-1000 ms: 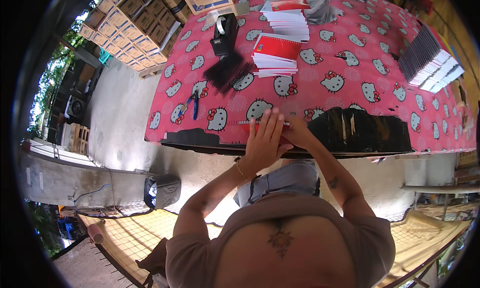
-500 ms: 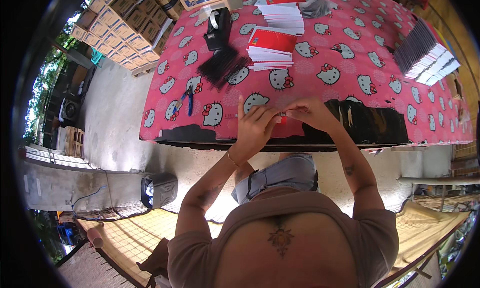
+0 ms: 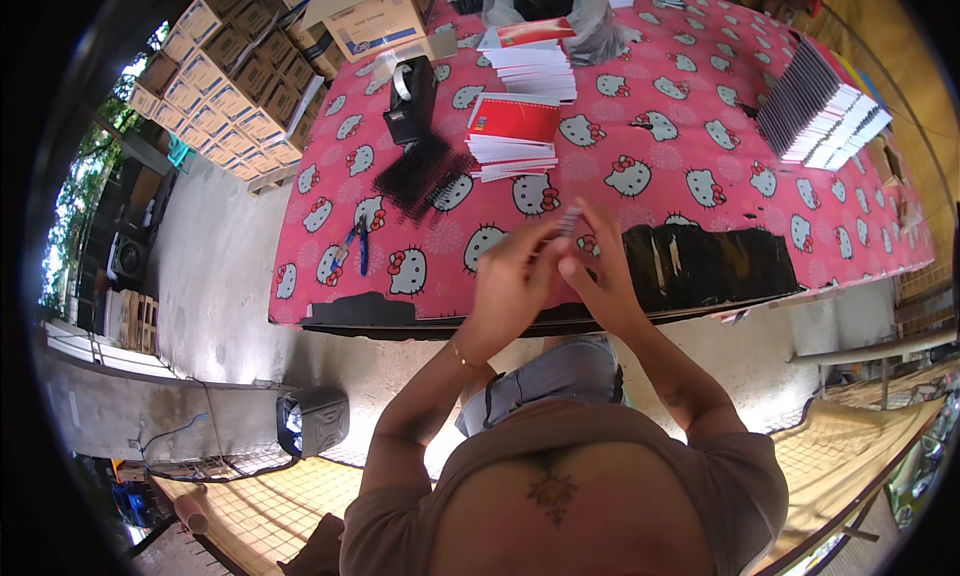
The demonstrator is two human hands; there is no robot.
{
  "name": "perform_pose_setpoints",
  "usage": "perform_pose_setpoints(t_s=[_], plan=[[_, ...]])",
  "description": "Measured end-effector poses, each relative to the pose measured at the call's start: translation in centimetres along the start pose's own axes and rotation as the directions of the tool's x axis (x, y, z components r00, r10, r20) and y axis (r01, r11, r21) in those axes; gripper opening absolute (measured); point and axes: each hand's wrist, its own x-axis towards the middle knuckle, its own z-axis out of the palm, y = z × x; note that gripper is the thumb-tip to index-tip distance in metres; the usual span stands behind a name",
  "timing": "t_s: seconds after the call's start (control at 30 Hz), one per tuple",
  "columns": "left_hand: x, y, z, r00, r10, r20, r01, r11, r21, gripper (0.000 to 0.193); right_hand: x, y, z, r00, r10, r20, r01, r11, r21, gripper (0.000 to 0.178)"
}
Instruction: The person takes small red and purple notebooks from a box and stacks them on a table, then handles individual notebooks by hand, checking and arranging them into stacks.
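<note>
Both my hands are raised together over the near edge of the pink-covered table [image 3: 420,311]. My left hand [image 3: 515,276] is closed, its fingers curled round a small, narrow striped thing [image 3: 568,222] that is blurred and mostly covered. My right hand [image 3: 608,281] meets it from the other side, fingertips against its upper end and thumb held lower. Beyond my hands lies a stack of spiral notebooks with red covers [image 3: 513,121]. To its left is a heap of black binding coils [image 3: 418,176], with blue-handled pliers [image 3: 363,251] nearer to me.
A black device [image 3: 410,111] stands behind the coils. Farther back are another notebook stack [image 3: 530,66], a plastic bag with black contents [image 3: 590,26] and an open carton [image 3: 380,21]. Tall notebook piles [image 3: 825,111] stand right. Stacked cartons [image 3: 220,86] fill the floor at left.
My hands have come up and turned, and the striped thing now shows between them. The right hand's pinch has loosened, its thumb further from the fingers. The view has shifted, so the table sits lower.
</note>
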Motion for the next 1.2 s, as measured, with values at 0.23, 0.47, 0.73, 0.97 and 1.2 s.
perform_pose_setpoints(t_s=[0.23, 0.47, 0.73, 0.97, 1.2], plan=[[6.5, -8.0, -0.7, 0.989, 0.083, -0.123, -0.087, 0.996, -0.022, 0.022, 4.4, 9.4, -9.9, 0.876, 0.472, 0.099, -0.478, 0.823, 0.305, 0.052], [11.9, -14.3, -0.9, 0.876, -0.065, -0.477, -0.019, 0.986, -0.168, 0.031, 12.5, 15.3, -11.9, 0.97, -0.162, 0.183, 0.244, 0.673, -0.698, 0.058], [19.2, -18.3, -4.5, 0.882, -0.435, -0.178, 0.392, 0.89, -0.232, 0.057, 10.9, 13.3, 4.5, 0.977, 0.055, 0.206, 0.028, 0.924, -0.382, 0.075], [18.6, -17.7, -4.9, 0.842, -0.539, -0.034, 0.452, 0.738, -0.5, 0.036, 9.6, 13.6, 5.6, 0.99, 0.012, 0.14, 0.028, 0.959, -0.281, 0.07], [18.4, -16.7, -4.6, 0.848, -0.529, -0.032, 0.413, 0.696, -0.587, 0.047, 9.8, 14.6, 5.5, 0.993, -0.064, 0.102, 0.107, 0.853, -0.511, 0.062]])
